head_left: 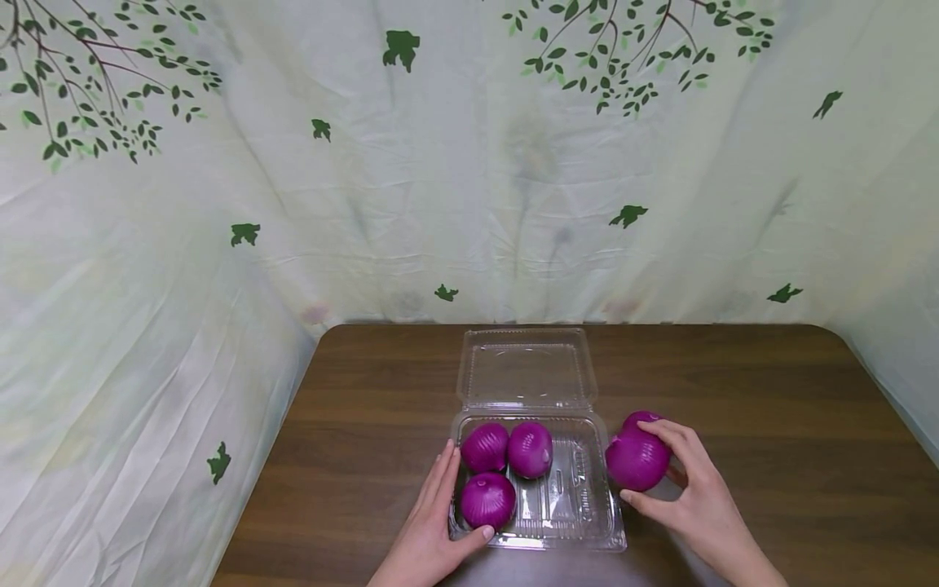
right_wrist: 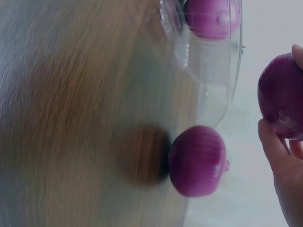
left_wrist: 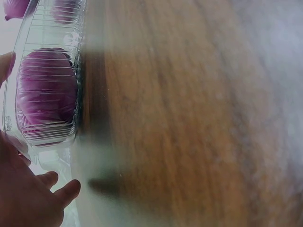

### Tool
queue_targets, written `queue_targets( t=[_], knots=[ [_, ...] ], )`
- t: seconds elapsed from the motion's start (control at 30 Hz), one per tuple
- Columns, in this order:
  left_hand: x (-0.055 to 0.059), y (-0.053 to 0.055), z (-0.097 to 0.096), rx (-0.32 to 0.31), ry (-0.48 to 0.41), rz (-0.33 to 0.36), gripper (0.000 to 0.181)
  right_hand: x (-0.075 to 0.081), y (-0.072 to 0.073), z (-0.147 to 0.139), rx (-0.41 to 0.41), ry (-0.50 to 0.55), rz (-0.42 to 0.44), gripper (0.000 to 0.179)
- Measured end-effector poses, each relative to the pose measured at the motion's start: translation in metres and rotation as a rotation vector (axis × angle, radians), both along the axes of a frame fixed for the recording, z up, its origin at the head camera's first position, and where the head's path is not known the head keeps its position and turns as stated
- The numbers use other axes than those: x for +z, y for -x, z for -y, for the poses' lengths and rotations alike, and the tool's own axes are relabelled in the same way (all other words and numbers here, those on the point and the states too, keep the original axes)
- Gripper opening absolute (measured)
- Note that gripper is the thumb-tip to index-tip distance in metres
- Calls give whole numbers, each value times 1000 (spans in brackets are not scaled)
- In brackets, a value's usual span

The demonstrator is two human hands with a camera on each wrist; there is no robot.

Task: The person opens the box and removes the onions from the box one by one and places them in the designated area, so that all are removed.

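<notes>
My right hand [head_left: 693, 481] grips a purple onion [head_left: 637, 461] between thumb and fingers, raised above the table beside the container's right side. Behind it in the head view another onion [head_left: 642, 419] is partly hidden; the right wrist view shows that onion [right_wrist: 198, 161] standing on the table. My left hand [head_left: 440, 522] rests at the front left corner of a clear plastic clamshell container [head_left: 579, 522], fingers straight along its left wall and thumb over the front rim. Inside sit three onions, at back left [head_left: 485, 447], back middle [head_left: 531, 450] and front left [head_left: 487, 501].
The container's hinged lid [head_left: 526, 371] lies folded back toward the far edge of the brown wooden table [head_left: 381, 391]. Beyond the table hangs a pale curtain [head_left: 477, 179] printed with leaves and branches.
</notes>
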State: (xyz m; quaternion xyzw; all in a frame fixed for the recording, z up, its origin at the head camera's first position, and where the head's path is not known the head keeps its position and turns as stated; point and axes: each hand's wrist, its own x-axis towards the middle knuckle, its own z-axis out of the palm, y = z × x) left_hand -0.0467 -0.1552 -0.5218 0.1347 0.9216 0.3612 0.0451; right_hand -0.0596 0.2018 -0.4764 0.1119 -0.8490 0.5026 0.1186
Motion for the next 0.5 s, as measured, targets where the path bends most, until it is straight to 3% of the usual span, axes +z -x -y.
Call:
queue_targets(
  t=[0.17, 0.33, 0.5],
  knots=[
    [-1, 1, 0, -2, -8, -9, 109, -2, 0, -10, -57, 14, 41, 83],
    [0, 1, 0, -2, -4, -8, 109, -4, 1, -23, -143, -49, 31, 82],
    [1, 0, 0, -1, 1, -1, 109, -2, 2, -36, -154, -47, 12, 83]
  ],
)
